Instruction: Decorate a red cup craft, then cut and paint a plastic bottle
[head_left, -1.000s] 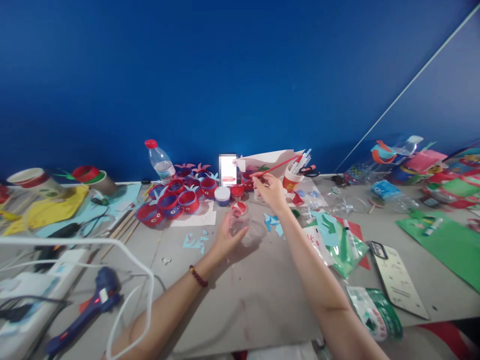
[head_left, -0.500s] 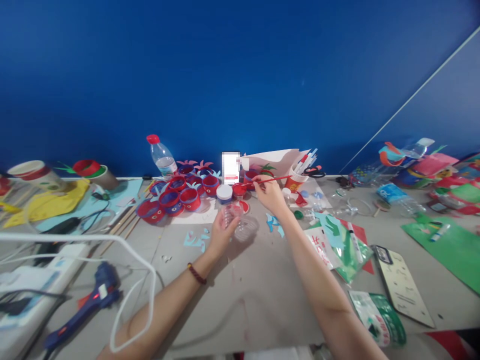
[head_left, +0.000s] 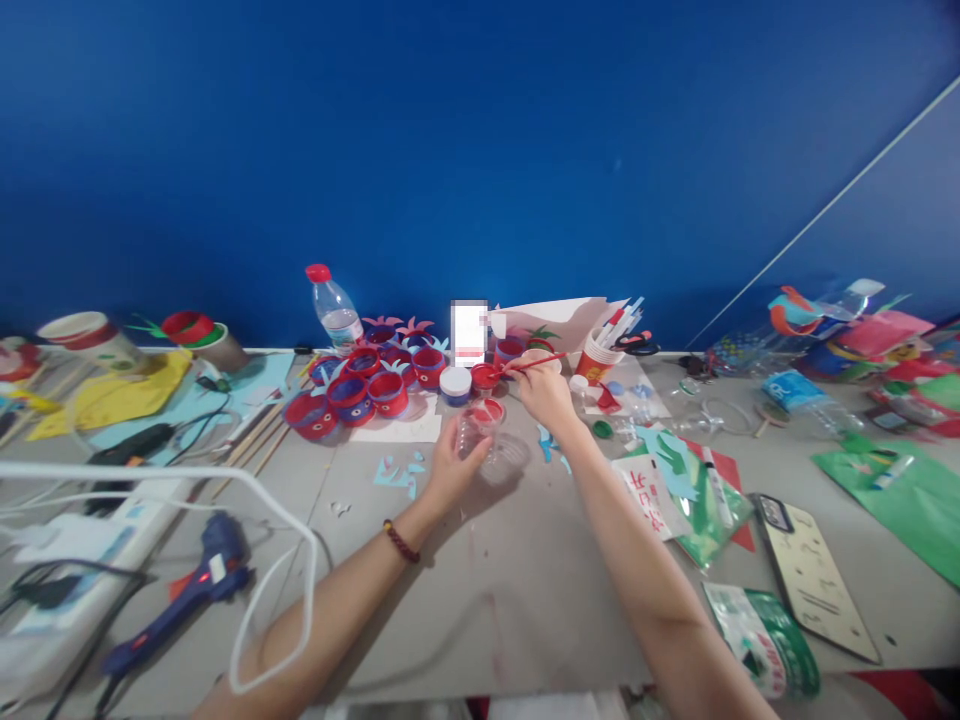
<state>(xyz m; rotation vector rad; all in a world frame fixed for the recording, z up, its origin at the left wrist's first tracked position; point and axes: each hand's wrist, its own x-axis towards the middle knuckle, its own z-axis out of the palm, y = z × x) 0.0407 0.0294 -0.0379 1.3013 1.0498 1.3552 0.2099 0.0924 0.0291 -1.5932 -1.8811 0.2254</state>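
My left hand (head_left: 448, 468) is closed around a clear ribbed plastic piece (head_left: 471, 436), which looks like a cut bottle part; the mouth faces up and away from me. A slim red paintbrush (head_left: 541, 361) is pinched in my right hand (head_left: 543, 392), its handle pointing right. The brush's tip is at an open jar of red paint (head_left: 486, 377), though whether it touches the paint is hard to see. Beside that jar stands a jar with a white lid (head_left: 455, 383). Reddish paint shows near the rim of the plastic piece.
Several red and blue painted rings (head_left: 351, 398) stand at the back left by a bottle (head_left: 335, 310). A paper cup of pens (head_left: 598, 357) is behind my right hand. At left lie a glue gun (head_left: 202, 590) and a white cable (head_left: 310, 560); a phone (head_left: 817, 575) lies at right.
The whole view has shifted slightly. My right hand has moved a little with the brush, staying at the red paint jar. My left hand still holds the plastic piece, slightly lower.
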